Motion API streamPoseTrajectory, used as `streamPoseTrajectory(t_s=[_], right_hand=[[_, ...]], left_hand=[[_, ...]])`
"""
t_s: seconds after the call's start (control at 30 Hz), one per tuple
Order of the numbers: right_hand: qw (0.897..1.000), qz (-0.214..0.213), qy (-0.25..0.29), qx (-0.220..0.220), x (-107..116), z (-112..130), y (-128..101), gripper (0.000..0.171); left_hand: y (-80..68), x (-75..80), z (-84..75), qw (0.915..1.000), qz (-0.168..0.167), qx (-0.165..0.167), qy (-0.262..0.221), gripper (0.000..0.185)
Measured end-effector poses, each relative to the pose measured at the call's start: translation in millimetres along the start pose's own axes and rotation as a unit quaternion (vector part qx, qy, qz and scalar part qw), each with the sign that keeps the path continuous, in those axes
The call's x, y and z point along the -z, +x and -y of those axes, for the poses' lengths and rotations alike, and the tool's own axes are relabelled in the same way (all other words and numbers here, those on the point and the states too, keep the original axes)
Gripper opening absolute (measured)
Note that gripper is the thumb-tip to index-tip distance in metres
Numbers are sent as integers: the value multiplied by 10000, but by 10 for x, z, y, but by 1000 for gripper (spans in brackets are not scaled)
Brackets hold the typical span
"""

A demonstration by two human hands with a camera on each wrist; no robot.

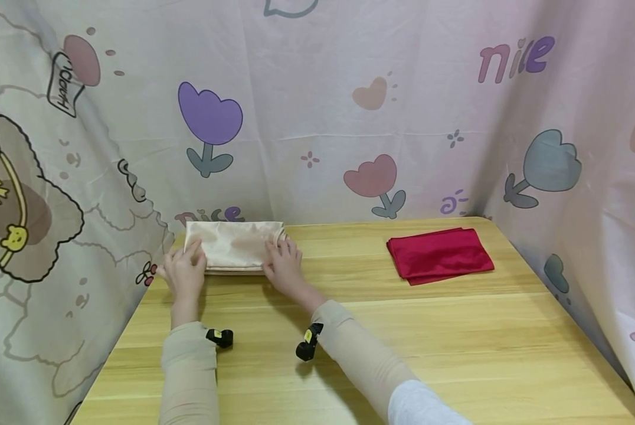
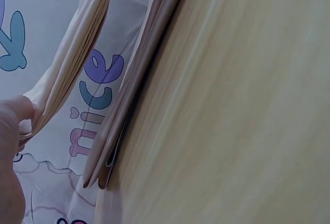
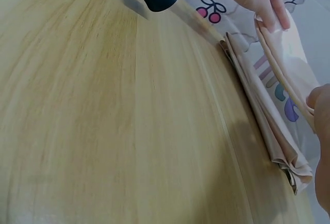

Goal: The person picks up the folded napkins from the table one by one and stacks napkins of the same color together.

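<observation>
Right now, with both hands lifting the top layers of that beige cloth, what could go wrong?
1. The folded glossy beige satin cloth looks slick; the layers that the left hand and right hand pinch may slide out of line.
2. It lies at the light wooden table's far left corner, against the printed curtain, and could slip off.

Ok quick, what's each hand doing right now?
Left hand: pinching the left edge of the beige cloth.
Right hand: gripping the cloth's right edge.

In the left wrist view only a sliver of the left hand (image 2: 11,147) shows, cut by the frame edge. In the right wrist view the right hand (image 3: 320,147) is likewise cropped, so its grip on the cloth (image 3: 268,116) cannot be told.
</observation>
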State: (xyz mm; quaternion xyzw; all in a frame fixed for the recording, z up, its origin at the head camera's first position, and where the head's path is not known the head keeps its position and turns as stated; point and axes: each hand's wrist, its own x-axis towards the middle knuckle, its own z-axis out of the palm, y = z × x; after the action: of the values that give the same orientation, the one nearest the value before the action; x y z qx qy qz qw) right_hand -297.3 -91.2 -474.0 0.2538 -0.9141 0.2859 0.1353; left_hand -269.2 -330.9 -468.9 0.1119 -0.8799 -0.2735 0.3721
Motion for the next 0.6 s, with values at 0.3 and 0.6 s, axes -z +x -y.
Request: streamPoseTrajectory(t_s=[0.3,0.6], right_hand=[[9986,503,28,-153,-82,-15,45,73],[9923,984,476,-575,-139,12,54,83]], left_hand=[[-13,-52,80,9981,459,387,151,40],[-13,-31,85,9889,1187,874,174,46]])
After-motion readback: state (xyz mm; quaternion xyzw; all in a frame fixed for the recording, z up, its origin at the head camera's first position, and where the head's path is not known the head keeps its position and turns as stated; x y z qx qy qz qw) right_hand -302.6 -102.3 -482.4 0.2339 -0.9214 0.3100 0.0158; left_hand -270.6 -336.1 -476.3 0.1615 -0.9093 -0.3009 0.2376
